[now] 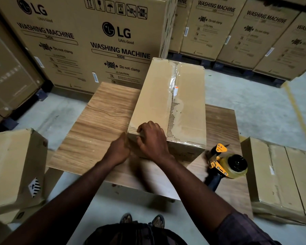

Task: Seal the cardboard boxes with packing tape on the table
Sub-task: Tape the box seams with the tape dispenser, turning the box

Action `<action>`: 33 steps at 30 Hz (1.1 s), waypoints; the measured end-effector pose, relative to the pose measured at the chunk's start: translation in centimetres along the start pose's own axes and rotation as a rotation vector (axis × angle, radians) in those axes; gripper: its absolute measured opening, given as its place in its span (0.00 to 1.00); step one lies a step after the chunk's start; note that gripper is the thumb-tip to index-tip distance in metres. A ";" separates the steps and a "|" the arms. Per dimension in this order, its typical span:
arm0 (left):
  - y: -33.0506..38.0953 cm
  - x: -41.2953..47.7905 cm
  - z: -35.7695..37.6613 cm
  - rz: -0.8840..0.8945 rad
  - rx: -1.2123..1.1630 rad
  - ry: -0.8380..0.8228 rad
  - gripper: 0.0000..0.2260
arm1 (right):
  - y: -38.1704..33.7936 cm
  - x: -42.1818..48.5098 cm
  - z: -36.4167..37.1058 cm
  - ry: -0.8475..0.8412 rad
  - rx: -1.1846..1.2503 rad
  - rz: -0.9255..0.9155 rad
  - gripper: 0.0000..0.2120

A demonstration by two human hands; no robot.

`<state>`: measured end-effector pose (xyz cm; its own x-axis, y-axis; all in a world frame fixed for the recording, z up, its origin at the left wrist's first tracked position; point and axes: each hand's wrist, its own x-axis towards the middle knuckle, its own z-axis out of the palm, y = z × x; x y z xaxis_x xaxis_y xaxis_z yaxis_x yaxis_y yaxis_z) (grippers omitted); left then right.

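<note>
The right hand (153, 138) sits on the box (154, 96) at its near corner, fingers curled over the edge. The left hand (120, 147) touches the box just beside it, too blurred to tell its grip. They are probably pressing down the clear tape (174, 89). Any further strip calls for the single tape dispenser (226, 163), lying to their right on the tabletop (102, 117). Three boxes in all: this one, a left box (16, 165) and a right box (281, 174).

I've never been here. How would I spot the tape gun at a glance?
Start at the wooden table in the middle, with a tall taped box standing on it. Just right of that box's near corner lies the tape gun. It is the only yellow and black thing there, and it carries a roll of tape.
</note>
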<state>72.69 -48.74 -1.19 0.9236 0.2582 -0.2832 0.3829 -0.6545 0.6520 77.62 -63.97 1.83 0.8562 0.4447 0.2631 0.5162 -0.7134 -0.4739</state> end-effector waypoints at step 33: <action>0.3 -0.7 -0.7 0.738 0.453 0.204 0.24 | 9.3 -11.3 -5.8 0.007 -0.304 0.282 0.27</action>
<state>72.14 -48.65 -0.34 0.9339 -0.2473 0.2583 -0.3147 -0.9114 0.2652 72.90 -78.82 -0.68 0.9646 0.2061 0.1646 0.2439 -0.9347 -0.2587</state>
